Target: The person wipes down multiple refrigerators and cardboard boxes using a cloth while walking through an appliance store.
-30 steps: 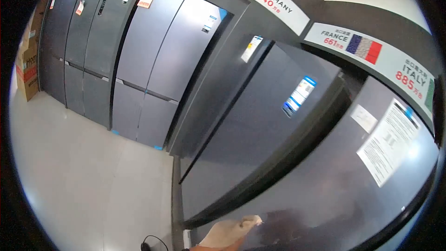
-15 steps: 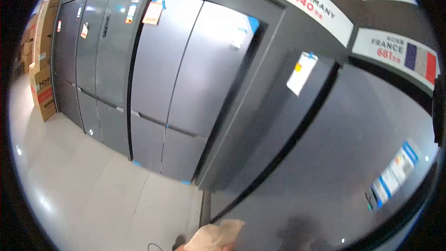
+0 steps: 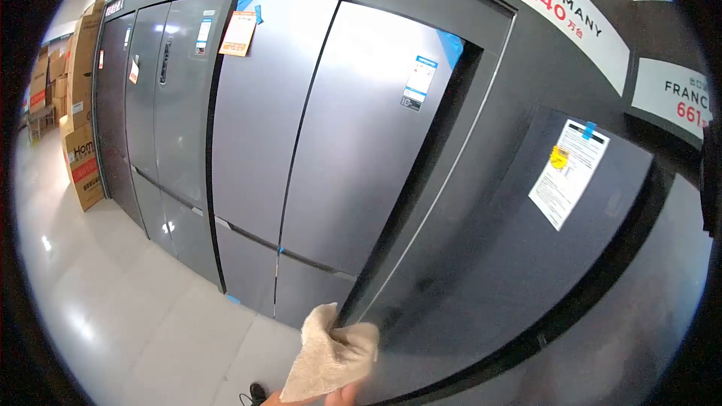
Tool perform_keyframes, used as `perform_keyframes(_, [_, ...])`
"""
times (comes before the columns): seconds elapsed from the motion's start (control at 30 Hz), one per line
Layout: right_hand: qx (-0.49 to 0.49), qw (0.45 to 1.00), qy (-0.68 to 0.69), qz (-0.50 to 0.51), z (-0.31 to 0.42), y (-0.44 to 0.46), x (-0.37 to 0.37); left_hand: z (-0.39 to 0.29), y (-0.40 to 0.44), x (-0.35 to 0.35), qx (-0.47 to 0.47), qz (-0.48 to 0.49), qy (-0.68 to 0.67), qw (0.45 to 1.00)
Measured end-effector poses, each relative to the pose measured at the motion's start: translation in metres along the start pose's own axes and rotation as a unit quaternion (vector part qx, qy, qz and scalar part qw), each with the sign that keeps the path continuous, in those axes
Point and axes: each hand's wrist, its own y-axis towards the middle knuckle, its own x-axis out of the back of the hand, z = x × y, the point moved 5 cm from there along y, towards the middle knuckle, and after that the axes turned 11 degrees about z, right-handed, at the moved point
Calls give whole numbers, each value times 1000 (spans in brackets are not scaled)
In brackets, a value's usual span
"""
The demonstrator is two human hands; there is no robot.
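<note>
My left hand [image 3: 342, 395] shows in part at the bottom centre, its fingers closed on a crumpled beige cloth [image 3: 327, 361]. Most of the hand is hidden beneath the cloth. The cloth appears in front of the lower edge of a grey refrigerator [image 3: 353, 128] and the dark panel beside it; contact is not clear. To the right stands a dark refrigerator door [image 3: 481, 278] bearing a white paper sheet [image 3: 569, 173] with a yellow sticker. My right hand is outside the frame.
More dark refrigerators [image 3: 180, 105] line the wall to the left. Cardboard boxes [image 3: 81, 98] are stacked at the far left. A dark shoe [image 3: 258, 392] is on the pale tiled floor [image 3: 180, 338]. Country signs [image 3: 571, 19] run along the top right.
The view has swung left, so the refrigerators and signs sit farther right and more boxes show. The cloth is higher in view and more of it is visible, bunched up in my left hand.
</note>
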Motion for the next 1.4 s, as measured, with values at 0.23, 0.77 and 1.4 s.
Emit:
perform_keyframes(0.23, [91, 994, -3, -63, 0, 113, -26, 64, 110, 82, -80, -58, 99, 990])
perform_keyframes(0.77, [219, 747, -591, -213, 73, 569, -45, 250, 473, 290, -91, -247, 361, 895])
perform_keyframes(1.4, [246, 751, -607, -85, 148, 590, -22, 154, 562, 399, -222, -247, 530, 780])
